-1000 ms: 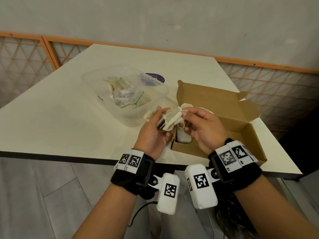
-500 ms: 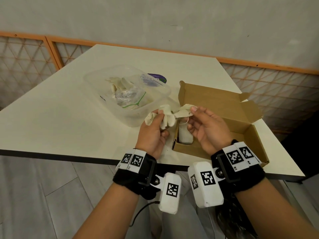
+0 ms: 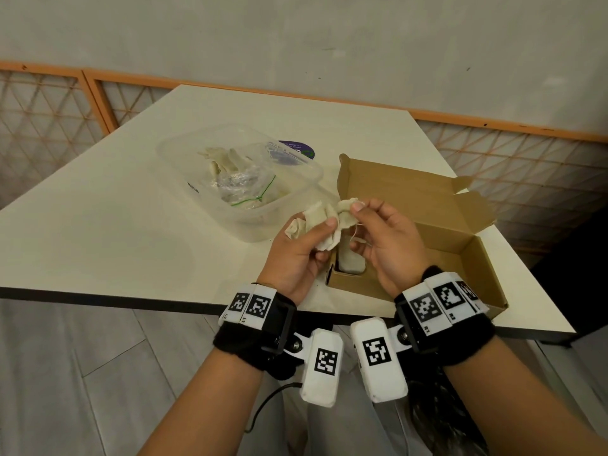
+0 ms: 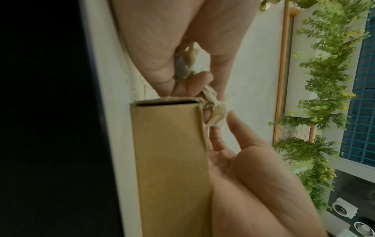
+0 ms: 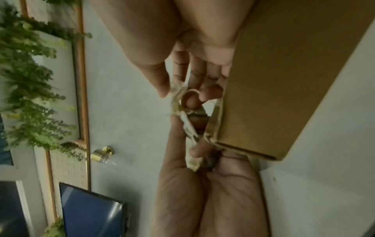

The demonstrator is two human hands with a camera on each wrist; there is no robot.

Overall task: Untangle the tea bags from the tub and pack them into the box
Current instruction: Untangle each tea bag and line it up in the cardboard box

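Observation:
A clump of pale tangled tea bags [image 3: 317,222] hangs between both hands over the near left corner of the open brown cardboard box [image 3: 437,232]. My left hand [image 3: 312,238] grips the clump's lower part, thumb on top. My right hand [image 3: 357,210] pinches one bag [image 3: 345,209] and its string at the clump's upper right. One tea bag [image 3: 352,263] lies inside the box's near left corner. The clear plastic tub [image 3: 296,195] to the left holds more tea bags [image 3: 223,159] and a crumpled clear bag. The wrist views show the bags [image 4: 217,115] [image 5: 178,97] stretched between fingertips beside the box [image 4: 170,160] [image 5: 284,80].
A purple round lid [image 3: 297,148] lies behind the tub. The box's lid and side flaps [image 3: 473,212] stand open toward the far right. The white table [image 3: 98,225] ends at a dark near edge just below my wrists. An orange-framed lattice screen [image 3: 49,126] runs behind the table.
Both hands have drifted slightly away from me with the clump. The right hand's pinch has shifted to the upper bag, drawing it a little apart from the rest.

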